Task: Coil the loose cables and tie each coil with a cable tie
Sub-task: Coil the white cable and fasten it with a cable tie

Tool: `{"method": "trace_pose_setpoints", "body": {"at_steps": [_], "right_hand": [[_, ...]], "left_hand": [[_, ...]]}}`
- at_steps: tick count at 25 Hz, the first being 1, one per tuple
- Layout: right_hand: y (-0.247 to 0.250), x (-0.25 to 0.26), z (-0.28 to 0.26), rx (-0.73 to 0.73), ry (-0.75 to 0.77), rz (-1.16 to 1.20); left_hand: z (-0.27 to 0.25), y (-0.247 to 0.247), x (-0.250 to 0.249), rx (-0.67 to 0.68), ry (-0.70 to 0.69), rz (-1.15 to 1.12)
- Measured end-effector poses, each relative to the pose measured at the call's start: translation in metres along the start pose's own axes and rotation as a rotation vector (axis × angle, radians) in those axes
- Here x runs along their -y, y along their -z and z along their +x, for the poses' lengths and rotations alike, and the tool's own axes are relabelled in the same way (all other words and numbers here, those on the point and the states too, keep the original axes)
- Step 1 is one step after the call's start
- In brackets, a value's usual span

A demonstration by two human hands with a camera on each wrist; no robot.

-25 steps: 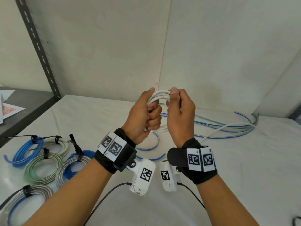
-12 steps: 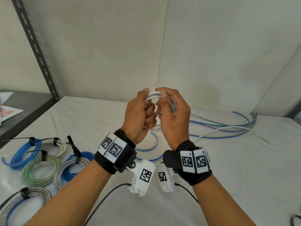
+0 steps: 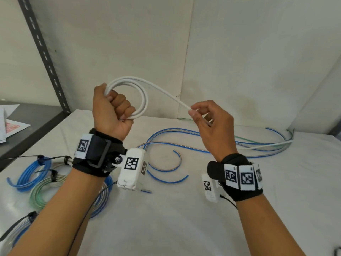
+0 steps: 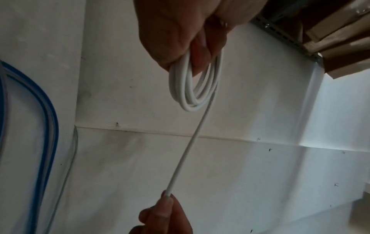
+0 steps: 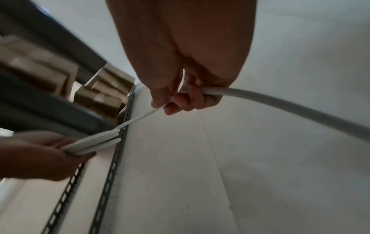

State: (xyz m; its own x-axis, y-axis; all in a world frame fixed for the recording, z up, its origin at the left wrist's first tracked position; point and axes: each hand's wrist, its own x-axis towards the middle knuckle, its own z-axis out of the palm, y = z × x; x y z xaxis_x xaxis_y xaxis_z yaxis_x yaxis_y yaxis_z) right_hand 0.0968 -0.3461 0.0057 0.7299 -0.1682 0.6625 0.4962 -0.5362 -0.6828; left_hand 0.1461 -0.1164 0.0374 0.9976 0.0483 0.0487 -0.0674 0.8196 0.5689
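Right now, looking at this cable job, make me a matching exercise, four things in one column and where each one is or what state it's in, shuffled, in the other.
Column one:
1. left hand
2. right hand
3. blue coil
4. loose blue cables

Column two:
A. lying uncoiled across the back of the table
B. pinching the straight run of the white cable
C. on the table at the left, already tied with a black tie
D. gripping the white loops

Pairs: 1-D, 2-B, 3-C, 4-A
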Motion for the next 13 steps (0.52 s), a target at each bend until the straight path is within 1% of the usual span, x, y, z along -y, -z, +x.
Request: {"method": "trace_pose_setpoints", "body": {"at_steps": [2,4,5,7,9,11,13], "right_hand": [[-0.001,-0.002,-0.001,0.031,0.065,-0.113],[-0.004,-0.001,-0.002,0.101,0.099,-0.208],[-0.005,0.001,-0.002,0.133,0.114,-0.243],[-0.005,0.008,-0.002,0.182,0.169,-0.275],[-0.005,0.017,-0.002,0.219,0.229,-0.27],[-0.006,0.025,-0.003,0.252,0.262,-0.275],[-0.005,0.027,-0.003,0.277,0.267,-0.306]], "left_hand": [[0.0,0.003,0.001,-0.026,-0.025,-0.034],[-0.001,-0.001,0.007,0.019,-0.036,-0.001],[-0.003,-0.004,0.009,0.048,-0.051,0.056],[-0.005,-0.012,0.017,0.077,-0.104,0.241],[-0.011,-0.018,0.027,0.132,-0.198,0.485],[-0.019,-0.019,0.04,0.266,-0.304,0.761],[-0.026,-0.015,0.048,0.405,-0.361,0.978]]}}
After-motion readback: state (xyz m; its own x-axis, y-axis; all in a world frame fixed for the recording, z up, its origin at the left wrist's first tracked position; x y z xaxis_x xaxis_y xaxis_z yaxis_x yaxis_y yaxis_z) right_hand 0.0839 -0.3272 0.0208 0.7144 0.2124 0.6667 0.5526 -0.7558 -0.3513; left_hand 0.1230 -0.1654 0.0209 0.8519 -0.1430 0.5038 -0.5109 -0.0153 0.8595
